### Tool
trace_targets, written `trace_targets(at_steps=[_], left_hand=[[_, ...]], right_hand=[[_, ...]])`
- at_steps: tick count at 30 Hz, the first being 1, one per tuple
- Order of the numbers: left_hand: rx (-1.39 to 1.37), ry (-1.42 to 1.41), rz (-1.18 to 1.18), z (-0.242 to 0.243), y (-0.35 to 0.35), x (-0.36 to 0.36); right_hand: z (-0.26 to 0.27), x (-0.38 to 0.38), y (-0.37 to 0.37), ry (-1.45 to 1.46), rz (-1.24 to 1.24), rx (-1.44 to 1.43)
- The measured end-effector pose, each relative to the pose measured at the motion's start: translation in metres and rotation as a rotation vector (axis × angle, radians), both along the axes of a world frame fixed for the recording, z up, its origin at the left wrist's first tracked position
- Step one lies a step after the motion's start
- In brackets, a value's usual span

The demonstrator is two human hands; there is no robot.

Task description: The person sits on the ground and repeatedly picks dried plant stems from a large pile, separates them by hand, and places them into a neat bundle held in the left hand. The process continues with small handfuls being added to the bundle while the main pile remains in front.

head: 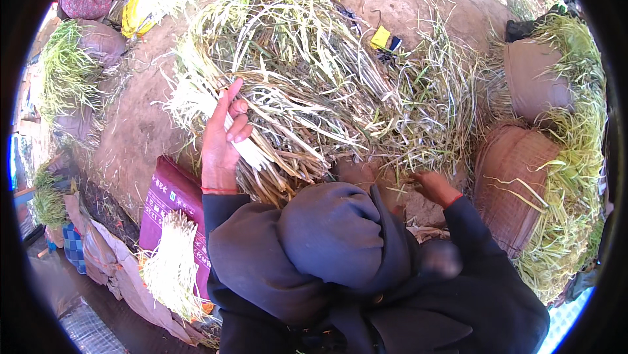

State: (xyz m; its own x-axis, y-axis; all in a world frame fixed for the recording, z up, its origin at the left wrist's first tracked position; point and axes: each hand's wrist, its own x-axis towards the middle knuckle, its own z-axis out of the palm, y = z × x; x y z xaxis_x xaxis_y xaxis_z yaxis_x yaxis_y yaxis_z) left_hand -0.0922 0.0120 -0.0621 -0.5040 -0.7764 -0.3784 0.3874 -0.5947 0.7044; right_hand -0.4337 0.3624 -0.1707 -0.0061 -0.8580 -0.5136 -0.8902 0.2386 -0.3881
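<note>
My left hand (224,133) is closed around a bunch of pale, peeled-looking plant stalks (252,154), its index finger pointing up along them. Beneath and beyond it spreads a large heap of long-leaved green and straw-coloured stalks (304,60), with brown stem ends towards me. My right hand (434,186) is low over the soil at the heap's near right edge, beside loose dry leaves (417,153). Whether its fingers hold anything is not clear. A neat bundle of white stalks (171,265) lies on a purple printed sack (162,202) at my left.
Stuffed brown sacks (515,182) and yellowish leaf piles (569,236) line the right. Leafy green bundles (68,69) stand at the left. A yellow scrap (380,37) lies beyond the heap on bare soil (132,133). Dark-clothed head and shoulders (338,241) block the lower middle.
</note>
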Motion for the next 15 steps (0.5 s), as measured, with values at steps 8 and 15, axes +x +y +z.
trace_targets(at_steps=[8,15], left_hand=[[-0.009,-0.017,0.015,0.001,0.000,-0.001],[-0.002,-0.001,0.030,-0.001,0.001,0.000]], right_hand=[[0.069,0.001,-0.121,0.035,-0.097,-0.783],[0.094,0.049,-0.266,-0.164,-0.358,-0.737]])
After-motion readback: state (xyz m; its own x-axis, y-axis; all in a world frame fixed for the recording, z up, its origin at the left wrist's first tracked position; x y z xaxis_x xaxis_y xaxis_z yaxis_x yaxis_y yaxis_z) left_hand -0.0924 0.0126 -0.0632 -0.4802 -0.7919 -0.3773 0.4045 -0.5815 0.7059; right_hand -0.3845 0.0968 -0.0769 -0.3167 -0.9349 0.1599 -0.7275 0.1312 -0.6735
